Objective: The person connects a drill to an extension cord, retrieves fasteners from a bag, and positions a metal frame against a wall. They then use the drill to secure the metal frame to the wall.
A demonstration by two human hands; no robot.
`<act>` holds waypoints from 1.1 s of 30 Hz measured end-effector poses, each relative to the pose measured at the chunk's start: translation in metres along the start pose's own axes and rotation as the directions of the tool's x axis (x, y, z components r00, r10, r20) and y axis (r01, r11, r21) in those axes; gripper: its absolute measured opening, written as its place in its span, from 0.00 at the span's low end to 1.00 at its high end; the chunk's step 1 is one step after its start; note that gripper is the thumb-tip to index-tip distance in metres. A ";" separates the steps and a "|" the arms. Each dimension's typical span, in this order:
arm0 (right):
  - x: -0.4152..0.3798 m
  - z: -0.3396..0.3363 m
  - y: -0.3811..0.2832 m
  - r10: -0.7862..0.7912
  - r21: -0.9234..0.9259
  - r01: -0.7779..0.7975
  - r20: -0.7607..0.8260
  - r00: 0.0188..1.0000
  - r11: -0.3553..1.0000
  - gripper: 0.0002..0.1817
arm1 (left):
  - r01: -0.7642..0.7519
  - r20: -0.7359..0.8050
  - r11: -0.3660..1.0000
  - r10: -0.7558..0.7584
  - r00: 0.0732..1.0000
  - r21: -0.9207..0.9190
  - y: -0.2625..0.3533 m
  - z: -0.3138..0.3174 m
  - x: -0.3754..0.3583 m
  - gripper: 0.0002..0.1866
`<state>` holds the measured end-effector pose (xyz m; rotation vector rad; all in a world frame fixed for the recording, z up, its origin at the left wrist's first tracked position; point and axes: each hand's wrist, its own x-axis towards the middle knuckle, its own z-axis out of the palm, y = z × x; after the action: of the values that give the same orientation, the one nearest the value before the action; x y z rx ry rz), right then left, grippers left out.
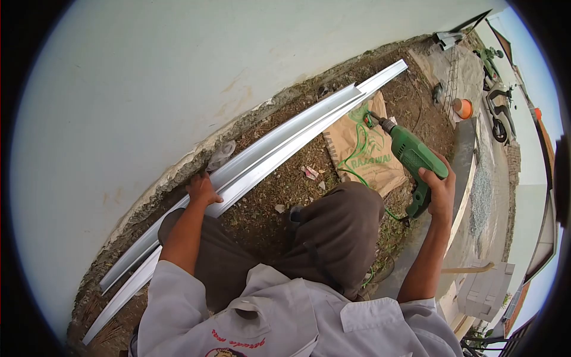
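Note:
My left hand (204, 190) is closed around the edge of the long silver metal profiles (256, 160), which lie side by side along the foot of the wall. In my right hand (441, 185) is a green power drill (414, 154), its handle gripped by my fingers. The drill points up and left, and its chuck is above a brown paper sack (372, 160) on the ground. A green cord (355, 174) runs over the sack and beside the drill's handle. My knees are bent between the profiles and the drill.
A pale wall (148, 83) rises along the left. Orange pot (463, 108), wire mesh and a parked scooter (501, 110) are at the upper right. Light blocks (486, 288) and a wooden handle (468, 269) lie at the lower right. Small litter dots the soil.

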<state>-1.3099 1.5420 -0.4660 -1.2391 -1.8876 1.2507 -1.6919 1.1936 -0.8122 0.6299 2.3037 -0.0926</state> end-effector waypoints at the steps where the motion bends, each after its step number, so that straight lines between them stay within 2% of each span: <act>1: 0.000 0.008 0.003 0.018 -0.006 -0.017 0.025 1.000 1.000 0.32 | 0.055 0.088 0.998 -0.056 0.995 0.013 -0.021 0.007 0.009 0.66; 2: 0.001 0.018 0.007 0.034 -0.012 -0.033 0.048 0.998 0.999 0.32 | 0.107 0.173 0.994 -0.111 0.979 0.030 -0.033 0.011 0.013 0.66; 5: 0.006 0.045 0.023 0.052 -0.047 -0.045 0.151 0.987 0.998 0.33 | 0.078 0.186 0.994 -0.091 0.978 0.075 -0.028 -0.003 0.008 0.60; 8: 0.012 0.067 0.030 0.054 -0.212 0.002 0.261 0.964 0.977 0.33 | -0.015 0.019 0.995 0.013 1.000 0.102 -0.001 -0.007 -0.010 0.55; 11: 0.018 0.090 0.028 -0.059 -0.274 0.168 0.365 0.929 0.947 0.33 | -0.137 -0.189 0.989 0.143 0.971 0.047 0.047 -0.010 -0.021 0.53; 14: 0.033 0.110 0.028 -0.017 -0.341 0.189 0.450 0.893 0.921 0.33 | -0.155 -0.144 0.987 0.147 0.979 -0.041 0.092 -0.012 -0.013 0.59; 18: 0.061 0.136 0.052 -0.022 -0.431 0.296 0.536 0.844 0.852 0.33 | -0.201 -0.149 0.980 0.200 0.968 0.012 0.122 0.008 -0.003 0.57; 21: 0.074 0.152 0.060 0.048 -0.521 0.301 0.553 0.832 0.799 0.33 | -0.204 -0.249 0.978 0.208 0.946 0.045 0.120 0.035 0.002 0.56; 28: 0.085 0.164 0.071 0.047 -0.527 0.332 0.581 0.813 0.782 0.34 | -0.178 -0.126 0.983 0.170 0.977 -0.053 0.109 0.019 0.008 0.55; 33: 0.090 0.176 0.074 0.066 -0.508 0.318 0.602 0.796 0.800 0.33 | -0.159 -0.143 0.985 0.149 0.978 -0.061 0.110 0.021 0.006 0.56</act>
<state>-1.4629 1.5636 -0.6097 -1.0072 -2.9554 1.0772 -1.6305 1.2875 -0.8186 0.7972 2.3689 0.1110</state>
